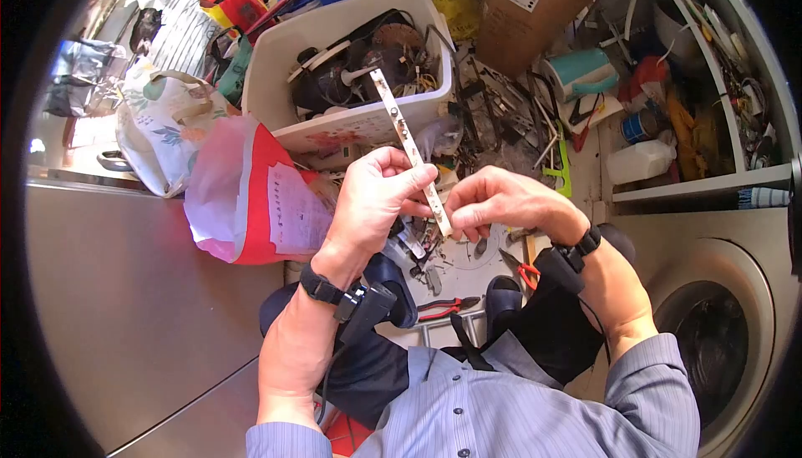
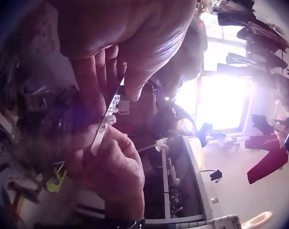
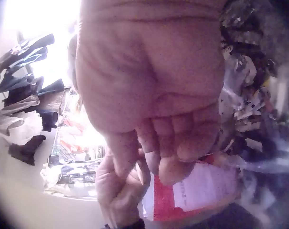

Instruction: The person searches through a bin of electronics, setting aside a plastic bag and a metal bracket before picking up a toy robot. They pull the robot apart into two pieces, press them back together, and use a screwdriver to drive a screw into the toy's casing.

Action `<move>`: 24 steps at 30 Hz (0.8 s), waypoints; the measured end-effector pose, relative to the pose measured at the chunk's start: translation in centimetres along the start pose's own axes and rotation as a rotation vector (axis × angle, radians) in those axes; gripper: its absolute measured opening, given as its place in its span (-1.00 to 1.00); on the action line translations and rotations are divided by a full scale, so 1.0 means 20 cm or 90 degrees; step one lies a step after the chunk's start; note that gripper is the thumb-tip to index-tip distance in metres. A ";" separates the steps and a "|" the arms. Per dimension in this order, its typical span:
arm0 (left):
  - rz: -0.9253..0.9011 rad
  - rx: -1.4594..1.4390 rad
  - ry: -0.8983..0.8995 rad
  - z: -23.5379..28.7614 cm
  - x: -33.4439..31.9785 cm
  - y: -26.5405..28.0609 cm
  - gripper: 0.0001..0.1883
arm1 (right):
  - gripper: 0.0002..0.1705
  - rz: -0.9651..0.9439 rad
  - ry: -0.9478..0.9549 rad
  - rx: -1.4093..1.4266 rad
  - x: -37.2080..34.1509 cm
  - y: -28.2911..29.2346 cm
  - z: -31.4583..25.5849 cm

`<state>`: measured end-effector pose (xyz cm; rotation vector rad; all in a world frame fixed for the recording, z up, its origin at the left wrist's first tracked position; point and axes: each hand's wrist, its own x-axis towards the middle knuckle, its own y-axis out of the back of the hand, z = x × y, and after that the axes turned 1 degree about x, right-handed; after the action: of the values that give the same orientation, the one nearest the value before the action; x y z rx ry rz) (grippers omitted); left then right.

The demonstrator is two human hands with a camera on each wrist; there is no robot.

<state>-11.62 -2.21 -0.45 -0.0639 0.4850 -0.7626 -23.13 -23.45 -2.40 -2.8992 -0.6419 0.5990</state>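
Note:
A narrow white strip [image 1: 391, 106] with small metal parts along its face slants between the two hands in the head view. My left hand [image 1: 376, 195] pinches it around the middle between thumb and fingers. At its lower end my right hand [image 1: 501, 201] has thumb and index finger closed on the tip. In the left wrist view the strip [image 2: 104, 125] runs from the left hand [image 2: 130, 38] down to the right hand [image 2: 116, 167]. The right wrist view shows the right palm [image 3: 149, 71] with curled fingers, hiding the strip.
A white bin [image 1: 351, 120] of tools and cables stands ahead. Scrap metal and loose parts cover the floor beyond the hands. Red-handled pliers [image 1: 447, 308] lie between the feet. A red and white bag [image 1: 267, 199] is at left, a washing machine [image 1: 710, 324] and shelves [image 1: 693, 184] at right.

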 end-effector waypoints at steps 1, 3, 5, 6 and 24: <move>0.011 -0.012 -0.007 0.00 0.00 0.01 -0.77 | -0.65 -0.002 -0.014 -0.024 0.01 -0.02 0.01; 0.020 -0.008 -0.018 0.00 -0.01 0.03 -0.77 | -0.68 0.007 -0.011 -0.021 0.04 -0.04 0.03; 0.030 -0.005 -0.030 0.00 -0.02 0.05 -0.77 | -0.71 0.011 0.012 0.025 0.06 -0.07 0.03; 0.028 -0.020 -0.027 0.00 -0.02 0.05 -0.77 | -0.74 0.027 0.001 0.035 0.06 -0.10 -0.01; 0.139 -0.129 -0.147 0.09 -0.13 0.26 -0.75 | -0.80 0.051 0.021 0.303 0.30 -0.31 -0.10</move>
<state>-9.07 3.08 0.93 -0.2803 0.3410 -0.4824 -19.66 -15.36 -1.46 -2.4889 -0.3234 0.6122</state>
